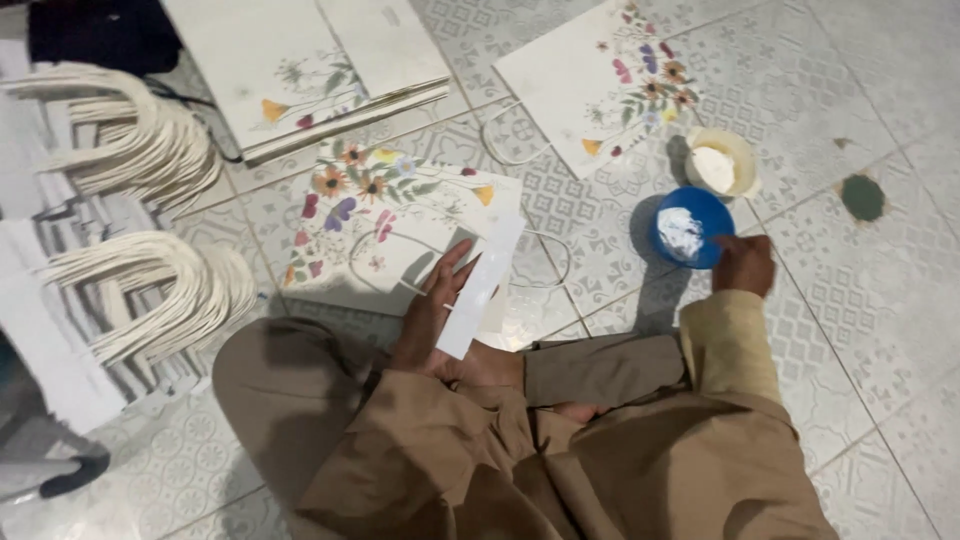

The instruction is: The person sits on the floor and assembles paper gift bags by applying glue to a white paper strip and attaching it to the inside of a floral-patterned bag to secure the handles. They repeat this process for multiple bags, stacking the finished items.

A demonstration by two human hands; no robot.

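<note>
White paste from the blue bowl [692,227] under the curled right hand [744,264] could smear the paper strip [481,284] lying on the flat-open left hand [432,318].

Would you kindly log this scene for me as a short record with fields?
setting: person seated on tiled floor
left hand: open, a white paper strip lying across the palm
right hand: at the blue bowl of white paste, grip unclear
beside bowl: cream cup
in front: floral paper bag lying flat
further: more floral bags
left side: stacked bag handles
</note>
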